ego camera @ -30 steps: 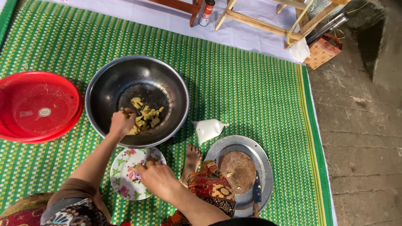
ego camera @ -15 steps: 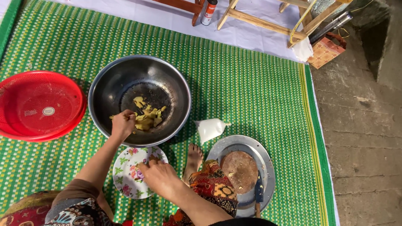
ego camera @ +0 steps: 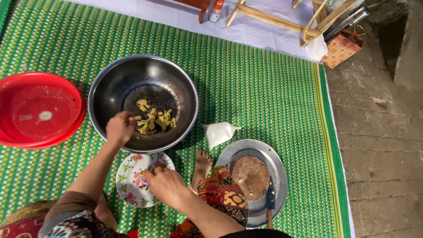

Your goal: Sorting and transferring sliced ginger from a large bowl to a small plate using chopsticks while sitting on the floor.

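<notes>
Red round plastic basket sits at the far left, beside one big shiny metal bowl where the left hand is closed, pinching yellow cut pieces. The right hand rests with curled fingers on one flowered white plate, likely to steady it. One small white bag and one round metal tray with one brown wooden board lie to the right.
</notes>
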